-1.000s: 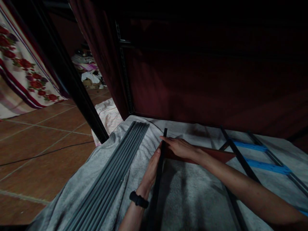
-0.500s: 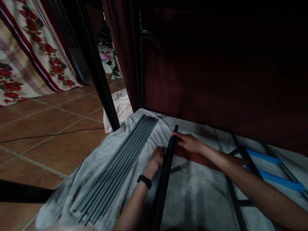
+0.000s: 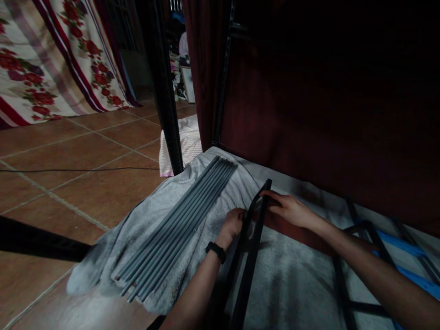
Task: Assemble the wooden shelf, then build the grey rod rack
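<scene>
A narrow black metal frame (image 3: 252, 261) stands on edge over the grey blanket, tilted so that its two long bars show apart. My left hand (image 3: 234, 222), with a dark band on the wrist, is closed at the frame's left bar. Near the far end, my right hand (image 3: 292, 209) has its thumb and fingers closed on the right bar. Several grey tubes (image 3: 185, 220) lie side by side on the grey blanket (image 3: 295, 284), to the left of my left hand.
Another black frame (image 3: 369, 309) and blue strips (image 3: 404, 243) lie at the right, partly behind my right forearm. A dark upright post (image 3: 168, 105) stands beyond the tubes. Dark red cloth (image 3: 292, 123) hangs at the back. The tiled floor (image 3: 85, 183) with a cable is at the left.
The black frame has turned between my hands from nearly edge-on, and its two bars now show apart. My view has shifted, so things sit farther right or higher.
</scene>
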`<state>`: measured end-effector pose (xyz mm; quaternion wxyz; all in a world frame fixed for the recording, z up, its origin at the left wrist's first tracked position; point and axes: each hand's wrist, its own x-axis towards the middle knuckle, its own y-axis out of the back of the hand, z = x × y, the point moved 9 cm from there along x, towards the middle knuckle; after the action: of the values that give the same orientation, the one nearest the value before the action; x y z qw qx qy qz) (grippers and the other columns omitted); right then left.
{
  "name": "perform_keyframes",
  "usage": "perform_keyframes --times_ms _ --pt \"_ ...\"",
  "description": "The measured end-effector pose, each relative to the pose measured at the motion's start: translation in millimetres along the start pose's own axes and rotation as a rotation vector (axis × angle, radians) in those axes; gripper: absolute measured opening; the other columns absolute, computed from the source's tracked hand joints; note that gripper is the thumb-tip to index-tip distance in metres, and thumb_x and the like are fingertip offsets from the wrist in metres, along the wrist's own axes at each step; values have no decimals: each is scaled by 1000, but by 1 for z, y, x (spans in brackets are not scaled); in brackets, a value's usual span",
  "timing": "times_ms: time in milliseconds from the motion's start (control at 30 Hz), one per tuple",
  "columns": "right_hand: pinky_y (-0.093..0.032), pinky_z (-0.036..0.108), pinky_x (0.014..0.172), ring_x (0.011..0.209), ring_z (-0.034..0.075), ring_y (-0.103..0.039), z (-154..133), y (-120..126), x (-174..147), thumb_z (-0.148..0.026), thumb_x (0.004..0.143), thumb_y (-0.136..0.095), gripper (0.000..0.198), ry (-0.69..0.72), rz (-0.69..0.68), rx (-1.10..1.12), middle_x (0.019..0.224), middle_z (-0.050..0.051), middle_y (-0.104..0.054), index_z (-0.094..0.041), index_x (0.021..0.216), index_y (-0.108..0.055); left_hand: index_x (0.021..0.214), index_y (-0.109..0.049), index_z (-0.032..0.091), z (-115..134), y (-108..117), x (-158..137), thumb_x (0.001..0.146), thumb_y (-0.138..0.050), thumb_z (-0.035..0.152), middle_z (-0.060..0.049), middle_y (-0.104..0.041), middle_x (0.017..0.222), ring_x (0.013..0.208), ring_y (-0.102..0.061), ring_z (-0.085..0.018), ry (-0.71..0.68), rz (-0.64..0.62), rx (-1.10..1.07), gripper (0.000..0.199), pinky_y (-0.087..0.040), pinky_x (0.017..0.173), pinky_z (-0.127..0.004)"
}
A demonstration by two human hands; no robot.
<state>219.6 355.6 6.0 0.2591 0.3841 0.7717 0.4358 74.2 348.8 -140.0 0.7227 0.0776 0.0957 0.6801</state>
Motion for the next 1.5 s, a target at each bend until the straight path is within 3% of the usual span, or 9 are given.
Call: perform_keyframes --times_ms 233,433,633,767,933,1033,1167,1333,1500 --pt "-54 36 98 110 24 -69 -12 -4 -5 -21 89 -51 52 26 4 15 121 1 -73 -29 141 -54 80 -66 19 -8 4 -5 88 -50 17 -8 -70 81 78 -63 -19 112 47 103 18 -44 76 -28" --pt "-54 34 100 115 22 -68 -17 -3 -8 -20 89 -54 51 54 24 25 127 -2 -71 -33 139 -55 77 -61 18 -7 2 -8 83 -49 5 -2 -66 76 72 -57 -13 115 18 126 18 -40 69 -23" --pt "-55 33 99 115 22 -68 -17 -2 -10 -20 90 -54 52 42 25 17 130 -2 -69 -32 140 -55 77 -62 17 -5 1 -8 84 -55 12 -2 -66 74 72 -59 -13 127 -2 93 11 -41 67 -22" --pt "-55 34 100 119 23 -66 -14 -3 -11 -20 89 -55 52 39 40 15 132 -1 -68 -32 140 -55 79 -65 17 -6 2 -7 82 -52 7 -3 -68 77 73 -60 -14 118 50 148 16 -42 67 -23" --pt "-55 34 100 119 22 -66 -11 -3 -11 -21 90 -55 53 46 36 18 130 -2 -69 -34 142 -53 87 -72 17 1 -4 -8 82 -51 8 -7 -75 91 85 -67 -17 40 -3 155 24 -47 78 -25" --pt "-54 35 101 119 22 -66 -10 -3 -11 -22 90 -55 52 40 29 17 127 -2 -70 -34 141 -54 90 -76 16 1 -3 -8 84 -52 11 -10 -76 96 91 -69 -19 69 -37 170 25 -49 82 -26" --pt "-56 35 98 117 23 -67 -10 -3 -11 -23 90 -55 50 26 14 20 124 -1 -72 -33 138 -55 88 -77 15 -3 -2 -8 85 -52 14 -9 -77 90 86 -70 -19 131 -73 119 24 -50 78 -25" --pt "-56 34 97 117 23 -67 -11 -5 -11 -24 90 -54 46 14 1 23 124 -1 -72 -32 136 -56 85 -75 14 2 0 -8 80 -55 9 -9 -76 91 85 -69 -18 121 -44 133 21 -49 76 -24" --pt "-56 34 98 118 23 -66 -11 -3 -12 -27 91 -55 45 3 9 29 125 0 -72 -30 136 -56 88 -75 15 0 -2 -9 81 -60 13 -7 -76 89 83 -69 -17 115 -76 -1 17 -50 73 -23"
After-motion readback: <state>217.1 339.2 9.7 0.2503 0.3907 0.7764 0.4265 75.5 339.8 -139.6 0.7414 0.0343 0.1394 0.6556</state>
